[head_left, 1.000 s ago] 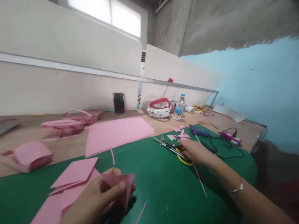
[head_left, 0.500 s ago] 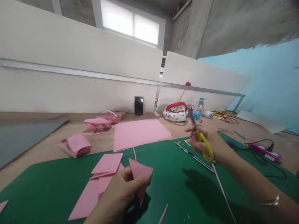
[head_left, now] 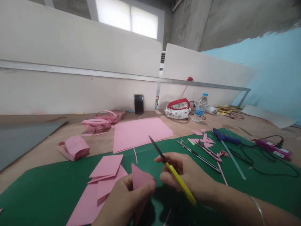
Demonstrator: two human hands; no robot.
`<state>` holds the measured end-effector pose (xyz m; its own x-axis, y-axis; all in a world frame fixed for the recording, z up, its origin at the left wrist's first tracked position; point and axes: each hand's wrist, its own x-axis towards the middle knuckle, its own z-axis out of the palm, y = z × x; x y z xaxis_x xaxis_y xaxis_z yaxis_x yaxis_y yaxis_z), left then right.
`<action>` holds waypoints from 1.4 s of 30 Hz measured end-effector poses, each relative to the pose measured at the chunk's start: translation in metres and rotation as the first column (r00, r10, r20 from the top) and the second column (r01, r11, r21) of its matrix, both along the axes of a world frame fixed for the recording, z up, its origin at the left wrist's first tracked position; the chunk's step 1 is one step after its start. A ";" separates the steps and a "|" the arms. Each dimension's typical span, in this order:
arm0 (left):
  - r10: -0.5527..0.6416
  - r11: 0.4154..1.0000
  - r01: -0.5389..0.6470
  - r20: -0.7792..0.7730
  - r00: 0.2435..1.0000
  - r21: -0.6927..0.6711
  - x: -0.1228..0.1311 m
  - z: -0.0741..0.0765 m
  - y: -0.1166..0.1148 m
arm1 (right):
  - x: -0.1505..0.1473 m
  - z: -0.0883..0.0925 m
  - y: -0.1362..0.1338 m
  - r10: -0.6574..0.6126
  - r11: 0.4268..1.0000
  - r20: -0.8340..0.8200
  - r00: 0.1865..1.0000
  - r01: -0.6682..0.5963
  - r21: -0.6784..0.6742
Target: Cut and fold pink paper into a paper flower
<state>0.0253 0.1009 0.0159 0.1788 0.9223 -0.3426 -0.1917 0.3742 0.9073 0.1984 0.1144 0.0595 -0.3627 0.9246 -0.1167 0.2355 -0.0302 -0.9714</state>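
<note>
Folded pink papers (head_left: 106,166) overlap on the green mat (head_left: 44,185), just left of the left fingers (head_left: 145,189), which are pinched together on a folded pink paper piece (head_left: 138,176). It should be light and fairly stiff along its creases yet easily dented, so a gentle, flat pinch near a fold probably suits it. Near it on the right, the right fingers (head_left: 172,157) are curled around the yellow-handled scissors (head_left: 180,181); whether any pass through the loops, I cannot tell. The scissors look light but rigid, best held by the smooth handles, clear of the blades. Beyond the right fingers, further right, lie a slim black-and-silver tool (head_left: 199,157) and a utility knife (head_left: 211,153).
</note>
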 end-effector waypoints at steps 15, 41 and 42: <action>0.164 0.986 -0.163 -0.025 0.986 0.024 -0.009 -0.002 0.007 | 0.013 -0.021 0.000 -0.020 0.903 0.497 0.867 -0.197 0.381; 0.203 0.978 -0.201 0.029 0.979 -0.048 -0.007 -0.008 0.009 | 0.016 -0.026 -0.001 -0.083 0.847 0.595 0.799 -0.258 0.465; 0.199 0.979 -0.198 0.034 0.979 -0.051 -0.007 -0.010 0.010 | 0.016 -0.026 -0.002 -0.085 0.846 0.598 0.797 -0.259 0.466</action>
<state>0.0186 0.1106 0.0063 0.0076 0.9239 -0.3826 -0.3009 0.3670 0.8802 0.2141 0.1127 0.0332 -0.4652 0.8744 0.1379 0.7253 0.4658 -0.5069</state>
